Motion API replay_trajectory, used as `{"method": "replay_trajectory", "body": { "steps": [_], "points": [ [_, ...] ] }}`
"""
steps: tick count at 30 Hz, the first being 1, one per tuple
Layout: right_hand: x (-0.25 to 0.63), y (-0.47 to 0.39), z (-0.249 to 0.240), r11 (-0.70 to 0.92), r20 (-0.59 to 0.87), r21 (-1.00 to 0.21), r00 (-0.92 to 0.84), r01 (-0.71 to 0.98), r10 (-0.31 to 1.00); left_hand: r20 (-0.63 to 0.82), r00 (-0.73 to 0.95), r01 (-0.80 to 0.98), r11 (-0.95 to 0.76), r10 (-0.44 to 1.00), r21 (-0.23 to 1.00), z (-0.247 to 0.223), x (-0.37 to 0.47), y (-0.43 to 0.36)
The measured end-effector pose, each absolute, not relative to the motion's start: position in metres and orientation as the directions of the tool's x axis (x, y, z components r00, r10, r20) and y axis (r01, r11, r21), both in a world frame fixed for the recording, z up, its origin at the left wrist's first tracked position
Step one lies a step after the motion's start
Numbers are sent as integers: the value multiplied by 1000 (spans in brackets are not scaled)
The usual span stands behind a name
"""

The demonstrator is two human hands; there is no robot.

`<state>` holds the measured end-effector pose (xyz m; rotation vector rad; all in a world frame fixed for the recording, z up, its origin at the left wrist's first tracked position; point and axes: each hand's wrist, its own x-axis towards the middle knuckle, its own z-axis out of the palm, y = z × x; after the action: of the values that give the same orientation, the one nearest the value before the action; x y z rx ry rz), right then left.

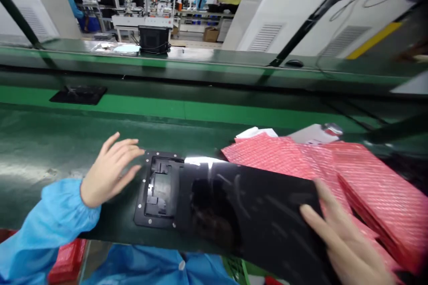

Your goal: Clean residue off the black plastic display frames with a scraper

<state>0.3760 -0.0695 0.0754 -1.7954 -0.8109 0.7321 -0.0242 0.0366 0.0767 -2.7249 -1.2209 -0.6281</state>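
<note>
My right hand (346,238) grips the right end of a flat, glossy black panel (254,213), its thumb lying on the top face. The panel slants over the green worktop, and its left end covers part of a black frame (140,200) with small light dots around its border. Inside the uncovered left part of that frame, a rectangular recess with black inner pieces shows. My left hand (112,169) hovers just left of the frame with fingers spread, holding nothing. Whether the panel's left end touches the frame, I cannot tell.
Red bubble-wrap pouches (374,187) are piled at the right, with a white bottle-like object (314,134) behind them. A black flat stand (79,95) lies beyond the worktop at left. More red packaging (68,260) sits below the front edge. A black monitor-like box (154,39) stands farther back.
</note>
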Motion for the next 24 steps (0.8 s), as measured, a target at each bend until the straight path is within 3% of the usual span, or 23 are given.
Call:
{"method": "replay_trajectory", "body": {
  "steps": [3,6,24],
  "points": [
    [350,-39,64,-344,-226,-927,507,151,831,386,575,696,-679,722,232,43,-21,16],
    [338,-21,49,-341,-249,-927,424,156,871,356,584,673,-681,729,290,15,-12,7],
    [329,9,21,-354,-296,-927,339,123,893,242,591,683,-637,769,357,-9,-3,14]
  ]
}}
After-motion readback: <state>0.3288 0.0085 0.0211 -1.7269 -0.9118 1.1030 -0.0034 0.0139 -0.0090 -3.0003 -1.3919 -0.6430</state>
